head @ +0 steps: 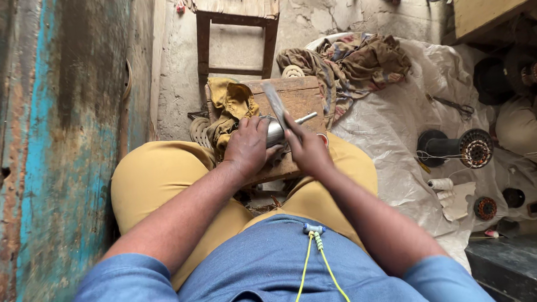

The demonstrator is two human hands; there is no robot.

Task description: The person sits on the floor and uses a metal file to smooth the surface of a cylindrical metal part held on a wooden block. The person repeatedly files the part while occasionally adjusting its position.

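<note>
I see my left hand (pixel 248 147) closed around a shiny metal cylinder with a thin shaft (pixel 278 131) that lies on the wooden block (pixel 302 95) between my knees, while my right hand (pixel 307 148) grips a flat metal tool (pixel 275 103) just above it.

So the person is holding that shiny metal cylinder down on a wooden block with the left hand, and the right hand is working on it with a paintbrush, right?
Not quite. The head view shows the right hand holding a flat metal file, not a paintbrush. The rest holds: the left hand grips the shiny metal cylinder on the wooden block.
</note>
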